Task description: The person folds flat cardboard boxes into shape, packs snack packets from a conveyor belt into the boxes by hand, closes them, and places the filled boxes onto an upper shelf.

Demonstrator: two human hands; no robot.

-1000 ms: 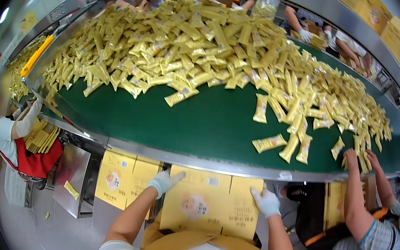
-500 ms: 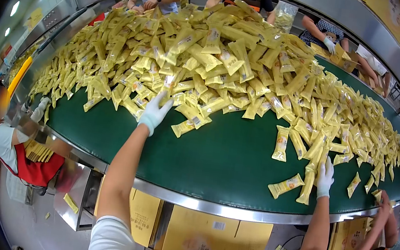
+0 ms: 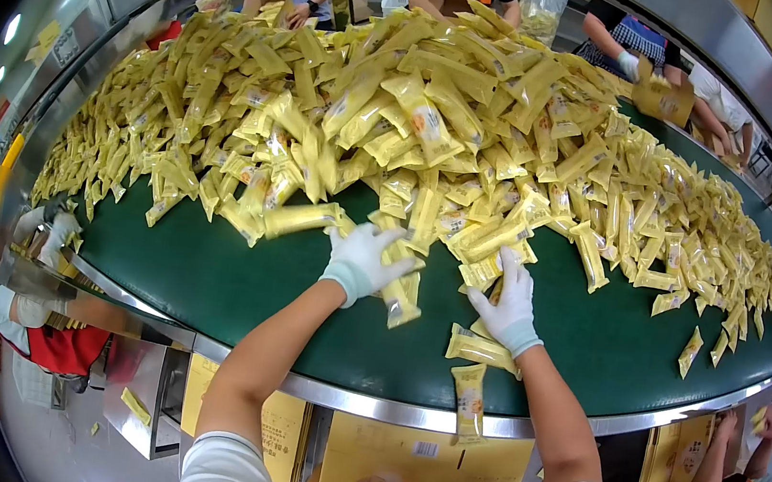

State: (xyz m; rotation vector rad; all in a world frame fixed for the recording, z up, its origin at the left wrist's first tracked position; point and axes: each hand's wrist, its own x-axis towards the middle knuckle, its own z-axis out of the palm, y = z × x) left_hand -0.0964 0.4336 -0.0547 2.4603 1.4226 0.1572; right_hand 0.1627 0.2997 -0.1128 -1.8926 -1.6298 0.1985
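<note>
My gloved left hand lies over yellow wrapped packets at the front of the pile, its fingers spread; one packet sticks out beneath it. Close by on the right, my gloved right hand rests against more packets, thumb apart from the fingers. Loose packets lie under its wrist, and another packet overlaps the belt's metal edge. Behind both hands rises the large heap of packets on the green belt. Whether either hand grips a packet is hard to tell.
Flat yellow cartons stand below the belt edge in front of me. A metal stand is at the lower left. Co-workers are at the left, at the lower right and across the belt, one holding an open carton.
Both hands left the carton for the belt, then came closer together. Packets from the right have shifted toward the middle, and one now lies over the front rim.
</note>
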